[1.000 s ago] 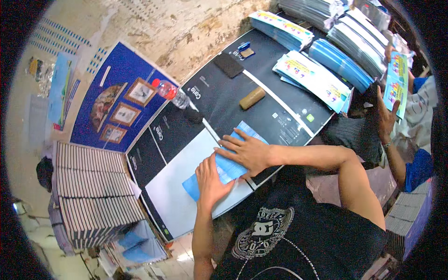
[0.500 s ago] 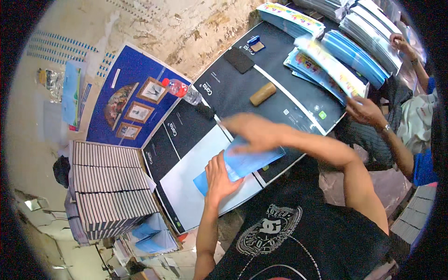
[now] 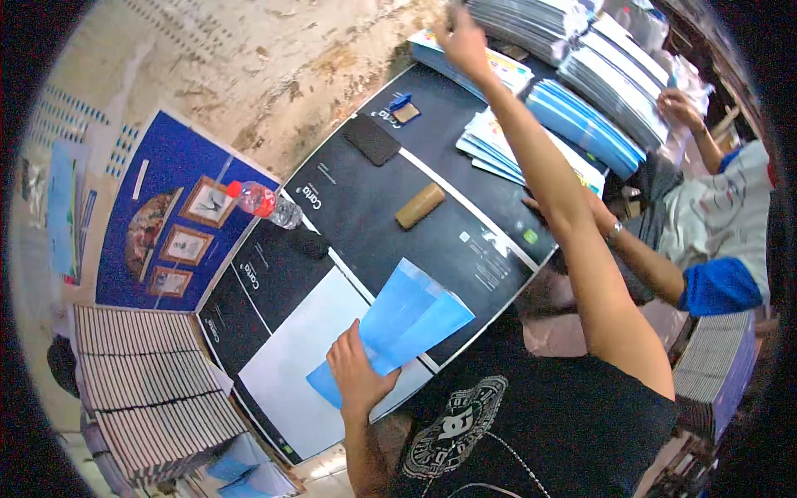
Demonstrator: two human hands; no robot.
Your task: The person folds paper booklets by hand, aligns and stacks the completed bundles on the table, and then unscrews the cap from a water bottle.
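A light-blue folded sheet (image 3: 411, 311) lies at a slant across a white sheet (image 3: 303, 349) on the black-covered table. My left hand (image 3: 359, 369) rests on its lower left end, fingers stretched flat and thumb out to the side. Far off, my right arm reaches across to the table's back edge. There my right hand (image 3: 465, 46) hovers at a stack of printed sheets (image 3: 506, 73), its fingers apart and somewhat blurred; nothing shows in it. Whether it touches the stack I cannot tell.
A brown block (image 3: 421, 206), a black pad (image 3: 372, 139), a blue-lidded small box (image 3: 403, 109) and a red-capped bottle (image 3: 266, 203) stand on the table. Blue stacks (image 3: 581, 124) line the far right, beside a co-worker's hand (image 3: 679, 109). Bound books (image 3: 149, 382) fill the left.
My right hand has left the blue sheet and swung up to the far stack. My left hand stays on the sheet. The co-worker's strip of printed sheets has been lowered; the view has shifted.
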